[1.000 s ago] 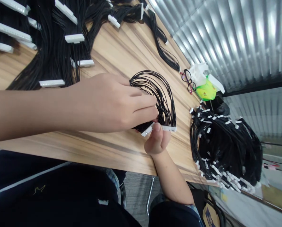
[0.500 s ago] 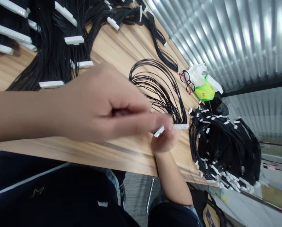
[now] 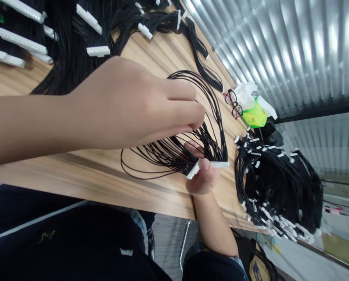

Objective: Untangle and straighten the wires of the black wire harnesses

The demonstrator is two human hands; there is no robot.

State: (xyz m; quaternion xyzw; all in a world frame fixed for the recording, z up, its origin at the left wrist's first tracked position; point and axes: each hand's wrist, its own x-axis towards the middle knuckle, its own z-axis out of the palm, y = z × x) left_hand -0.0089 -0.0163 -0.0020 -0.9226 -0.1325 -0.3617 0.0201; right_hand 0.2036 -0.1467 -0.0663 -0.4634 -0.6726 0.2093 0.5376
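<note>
My right hand is closed around a bundle of black wires with white connectors. Its thumb presses beside one short white connector, tilted, and a second white connector sticks out to the right. From both connectors the wires fan and loop up and left over the table. My left hand reaches in from the left, back of the hand up, right over these wires. Its fingers are curled closed among them; the fingertips are mostly hidden, so whatever they grip does not show.
More black wire bundles with white connectors pile up at the upper left of the wooden table. A large coil of finished-looking harnesses lies on the right. Eyeglasses and a green packet sit by the corrugated metal wall.
My left hand has moved up and away from the connectors, its fingers now curled over the wires. More of the fanned wires and the tilted connector show. My right hand keeps its hold.
</note>
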